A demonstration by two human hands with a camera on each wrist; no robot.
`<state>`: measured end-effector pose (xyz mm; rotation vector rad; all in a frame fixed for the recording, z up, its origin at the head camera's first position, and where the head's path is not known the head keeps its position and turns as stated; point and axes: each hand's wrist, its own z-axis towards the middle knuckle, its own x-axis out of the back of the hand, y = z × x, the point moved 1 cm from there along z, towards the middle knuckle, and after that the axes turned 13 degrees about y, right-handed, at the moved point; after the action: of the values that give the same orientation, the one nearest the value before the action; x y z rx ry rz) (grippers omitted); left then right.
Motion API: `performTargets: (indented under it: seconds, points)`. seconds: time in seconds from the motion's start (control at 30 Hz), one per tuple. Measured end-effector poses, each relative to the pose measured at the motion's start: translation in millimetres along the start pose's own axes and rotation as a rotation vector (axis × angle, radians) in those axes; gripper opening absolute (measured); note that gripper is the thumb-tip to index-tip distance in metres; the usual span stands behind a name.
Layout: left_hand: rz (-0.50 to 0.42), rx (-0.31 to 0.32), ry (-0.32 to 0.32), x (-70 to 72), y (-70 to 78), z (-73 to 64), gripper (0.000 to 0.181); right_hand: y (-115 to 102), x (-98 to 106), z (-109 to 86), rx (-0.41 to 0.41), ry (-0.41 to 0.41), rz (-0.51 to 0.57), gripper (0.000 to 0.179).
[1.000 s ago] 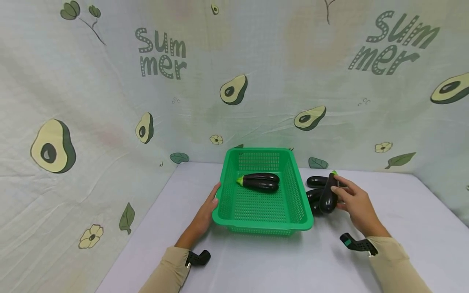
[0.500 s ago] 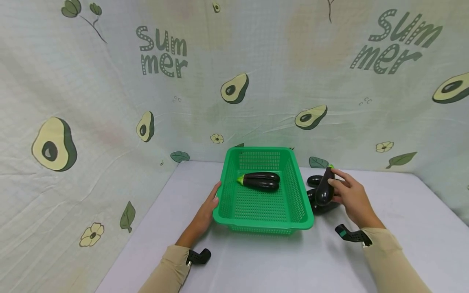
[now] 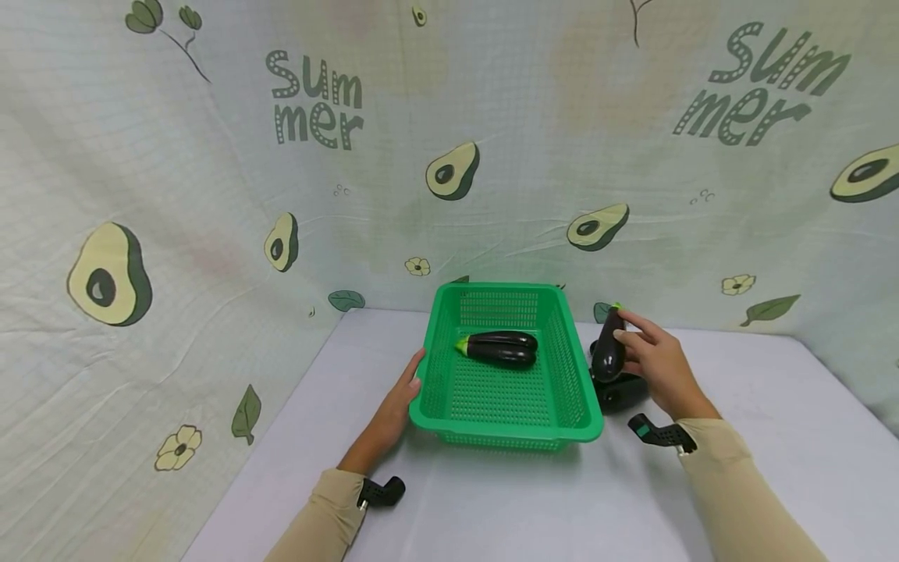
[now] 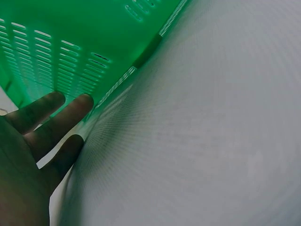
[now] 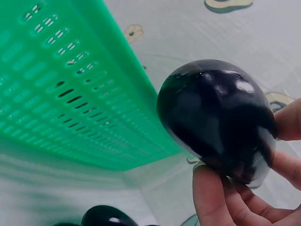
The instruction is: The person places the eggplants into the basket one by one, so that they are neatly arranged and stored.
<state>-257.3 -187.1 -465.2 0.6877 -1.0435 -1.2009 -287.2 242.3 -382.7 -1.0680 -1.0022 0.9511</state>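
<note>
a dark purple eggplant [image 3: 608,351] is held by the right hand [image 3: 663,367], pinched between thumb and fingers near its green stem end. it is tilted, with the stem end uppermost and the rounded end pointed down, and is held just beside the right wall of a green plastic basket [image 3: 495,402], outside it; whether that wall is touched cannot be told. below the held eggplant, more eggplants [image 3: 623,394] are seen on the white-covered table [image 3: 506,507], partly hidden, so that their number cannot be made out.

by the left hand [image 3: 389,410], nothing is grasped: its fingers are kept nearly straight and spread, with the fingertips laid against the slotted outer left wall of the basket, as is shown in the left wrist view. inside the basket, two eggplants [image 3: 502,356] are laid side by side, their green stem ends turned to the left.

on each wrist a black wrist camera [image 3: 656,431] is worn, at the end of a tan sleeve [image 3: 737,484]. behind the table, a pale cloth [image 3: 506,101] printed with avocados, leaves, flowers and the word "summer" is hung.
</note>
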Motion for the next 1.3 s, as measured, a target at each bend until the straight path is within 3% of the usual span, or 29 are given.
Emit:
performTargets:
  seconds: [0.43,0.8,1.07,1.3]
  points:
    - [-0.003,0.021,0.010,-1.4,2.0,-1.5,0.054,-19.0,-16.8,9.8,0.010,-0.089,0.065,0.063]
    - [-0.013,0.019,-0.003,-0.8,-1.2,-0.4,0.056,-23.9,-29.6,16.9,0.044,-0.143,0.043,0.064]
    - [-0.002,0.021,0.003,-1.0,0.7,-1.4,0.055,-29.0,-44.4,18.5,-0.054,-0.248,0.058,0.067]
    - [0.009,0.023,0.026,-2.5,2.3,0.1,0.054,-36.8,-59.4,19.8,-0.017,-0.290,-0.053,0.068]
